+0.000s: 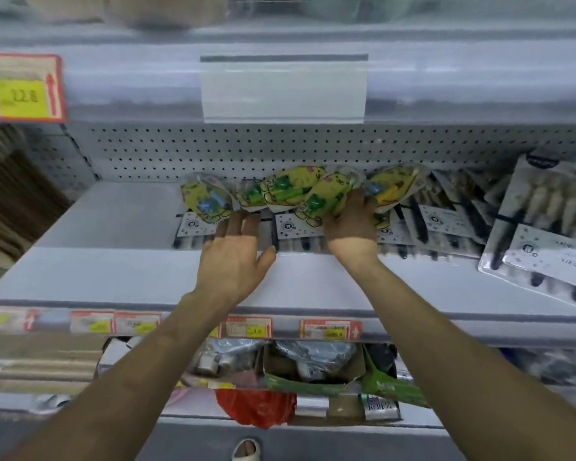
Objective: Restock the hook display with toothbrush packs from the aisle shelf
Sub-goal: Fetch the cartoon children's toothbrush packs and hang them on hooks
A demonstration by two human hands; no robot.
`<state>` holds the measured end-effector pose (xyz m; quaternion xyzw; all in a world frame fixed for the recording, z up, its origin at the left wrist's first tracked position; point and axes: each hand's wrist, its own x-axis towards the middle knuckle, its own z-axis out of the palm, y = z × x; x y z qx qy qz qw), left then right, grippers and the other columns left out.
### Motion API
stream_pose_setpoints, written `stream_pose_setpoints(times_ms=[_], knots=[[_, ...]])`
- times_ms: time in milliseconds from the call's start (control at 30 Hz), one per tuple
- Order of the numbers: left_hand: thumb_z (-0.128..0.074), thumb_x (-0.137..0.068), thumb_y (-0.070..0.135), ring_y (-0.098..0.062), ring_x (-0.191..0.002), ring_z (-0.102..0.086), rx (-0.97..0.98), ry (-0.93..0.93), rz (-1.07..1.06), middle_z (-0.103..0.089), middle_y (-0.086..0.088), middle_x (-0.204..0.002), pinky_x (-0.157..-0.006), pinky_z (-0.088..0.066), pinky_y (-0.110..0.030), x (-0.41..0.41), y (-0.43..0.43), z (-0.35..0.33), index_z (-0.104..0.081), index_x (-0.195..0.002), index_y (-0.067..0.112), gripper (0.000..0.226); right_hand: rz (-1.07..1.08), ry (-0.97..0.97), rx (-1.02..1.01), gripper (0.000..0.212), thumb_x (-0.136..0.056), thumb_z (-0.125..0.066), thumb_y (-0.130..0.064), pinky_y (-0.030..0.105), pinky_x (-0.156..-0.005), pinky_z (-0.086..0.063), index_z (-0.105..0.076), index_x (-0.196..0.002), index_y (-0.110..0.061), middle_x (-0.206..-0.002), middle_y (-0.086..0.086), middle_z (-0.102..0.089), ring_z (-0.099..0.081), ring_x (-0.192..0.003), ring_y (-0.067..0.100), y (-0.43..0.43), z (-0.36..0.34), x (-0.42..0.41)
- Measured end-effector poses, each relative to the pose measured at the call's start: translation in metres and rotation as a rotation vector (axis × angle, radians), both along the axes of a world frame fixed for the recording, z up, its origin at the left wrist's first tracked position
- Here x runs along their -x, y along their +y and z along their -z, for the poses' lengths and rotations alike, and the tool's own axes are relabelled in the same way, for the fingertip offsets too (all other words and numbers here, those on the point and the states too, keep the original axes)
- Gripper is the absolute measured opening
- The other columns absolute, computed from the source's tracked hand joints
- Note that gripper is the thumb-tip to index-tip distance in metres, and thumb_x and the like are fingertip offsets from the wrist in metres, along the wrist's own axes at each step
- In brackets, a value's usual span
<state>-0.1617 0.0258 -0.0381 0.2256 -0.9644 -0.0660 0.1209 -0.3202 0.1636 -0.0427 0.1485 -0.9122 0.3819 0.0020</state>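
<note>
1. My right hand (351,227) has its fingers curled round one yellow-green cartoon-printed toothbrush pack (323,199). The pack sits at the back of the white aisle shelf (113,267), just ahead of my palm. I cannot tell whether it is lifted clear yet.
2. My left hand (236,251) is spread flat and holds nothing. Its fingertips reach the white-carded packs of dark-handled brushes (446,224), just left of my right-hand grip.
3. I judge the restock is barely begun: I am picking up stock and nothing is hung. No hooks are in view, only the grey pegboard panel (280,144) beyond my fingers.
4. I count five yellow-green packs in a loose row. One is in my grip, three lie to its left and one to its right, though blur makes this uncertain. The white-carded packs overlap beneath and to the right of my hands, too jumbled to count.
</note>
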Motion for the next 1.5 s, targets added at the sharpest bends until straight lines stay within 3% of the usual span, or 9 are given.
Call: stream_pose_setpoints(times_ms=[233, 400, 500, 633, 800, 967, 1200, 1367, 1500], knots=[[-0.046, -0.089, 0.045, -0.041, -0.121, -0.055, -0.023, 0.118, 0.036, -0.055, -0.017, -0.134, -0.090, -0.054, -0.053, 0.039, -0.024, 0.014, -0.056, -0.129, 0.008, 0.055, 0.110, 0.011, 0.116, 0.064, -0.098, -0.069, -0.020, 0.046, -0.092, -0.054, -0.038, -0.150, -0.001, -0.155, 0.025, -0.029, -0.061, -0.118, 0.047, -0.018, 0.007, 0.002], [-0.049, -0.094, 0.042, -0.039, -0.133, -0.047, -0.066, 0.168, 0.020, -0.049, -0.015, -0.146, -0.100, -0.049, -0.058, 0.066, -0.040, 0.010, -0.050, -0.143, 0.010, 0.059, 0.159, -0.019, 0.267, 0.059, -0.095, -0.071, -0.012, 0.042, -0.099, -0.054, -0.042, -0.144, -0.001, -0.158, 0.022, -0.027, -0.058, -0.124, 0.045, -0.025, 0.006, 0.006], [-0.059, -0.100, 0.041, -0.037, -0.149, -0.032, -0.106, 0.142, 0.022, -0.036, -0.016, -0.161, -0.117, -0.035, -0.057, 0.083, -0.052, 0.008, -0.038, -0.155, 0.012, 0.066, 0.185, -0.031, 0.387, 0.052, -0.091, -0.068, 0.003, 0.025, -0.099, -0.045, -0.048, -0.139, -0.002, -0.154, 0.018, -0.031, -0.057, -0.125, 0.040, -0.022, 0.007, 0.004], [-0.051, -0.105, 0.046, -0.035, -0.158, -0.015, -0.182, 0.027, 0.091, -0.018, -0.017, -0.171, -0.128, -0.016, -0.053, 0.106, -0.061, 0.004, -0.015, -0.165, 0.010, 0.079, 0.172, -0.002, 0.508, 0.061, -0.083, -0.067, 0.009, 0.036, -0.103, -0.052, -0.051, -0.139, -0.008, -0.140, 0.006, -0.038, -0.059, -0.114, 0.032, -0.010, 0.013, -0.001], [-0.053, -0.104, 0.045, -0.040, -0.146, -0.037, -0.182, -0.007, 0.083, -0.043, -0.019, -0.156, -0.121, -0.026, -0.057, 0.122, -0.061, 0.003, -0.021, -0.162, 0.012, 0.075, 0.111, -0.078, 0.656, 0.071, -0.075, -0.070, -0.003, 0.046, -0.099, -0.058, -0.052, -0.140, -0.022, -0.142, 0.002, -0.038, -0.064, -0.116, 0.029, 0.005, 0.020, -0.005], [-0.061, -0.099, 0.045, -0.037, -0.145, -0.037, -0.151, 0.051, 0.068, -0.044, -0.015, -0.155, -0.124, -0.019, -0.052, 0.118, -0.060, 0.007, -0.029, -0.161, 0.014, 0.077, 0.119, -0.101, 0.681, 0.073, -0.066, -0.075, 0.000, 0.050, -0.099, -0.057, -0.053, -0.130, -0.027, -0.137, 0.005, -0.047, -0.063, -0.115, 0.026, 0.020, 0.020, -0.026], [-0.062, -0.103, 0.031, -0.036, -0.138, -0.046, -0.413, 0.176, 0.061, -0.052, -0.017, -0.149, -0.110, -0.039, -0.042, 0.121, -0.066, -0.006, -0.046, -0.154, 0.012, 0.057, 0.056, -0.461, 0.841, 0.050, -0.080, -0.063, 0.023, 0.036, -0.058, -0.062, -0.069, -0.110, -0.016, -0.094, -0.002, -0.080, -0.077, -0.087, 0.017, 0.028, 0.005, -0.040], [-0.064, -0.103, 0.028, -0.027, -0.128, -0.058, -0.712, 0.251, 0.003, -0.058, -0.011, -0.144, -0.095, -0.045, -0.026, 0.131, -0.070, -0.010, -0.057, -0.146, 0.014, 0.046, 0.070, -0.578, 0.830, 0.052, -0.076, -0.059, 0.026, 0.055, -0.087, -0.062, -0.072, -0.112, -0.009, -0.100, 0.008, -0.080, -0.074, -0.100, 0.035, 0.026, 0.000, -0.038], [-0.074, -0.095, 0.027, -0.030, -0.114, -0.066, -0.794, 0.266, 0.015, -0.066, -0.010, -0.131, -0.093, -0.057, -0.037, 0.138, -0.070, -0.013, -0.066, -0.134, 0.018, 0.041, 0.074, -0.597, 0.789, 0.044, -0.078, -0.056, 0.024, 0.039, -0.073, -0.055, -0.073, -0.099, -0.012, -0.087, 0.006, -0.075, -0.068, -0.088, 0.032, 0.028, -0.006, -0.041]])
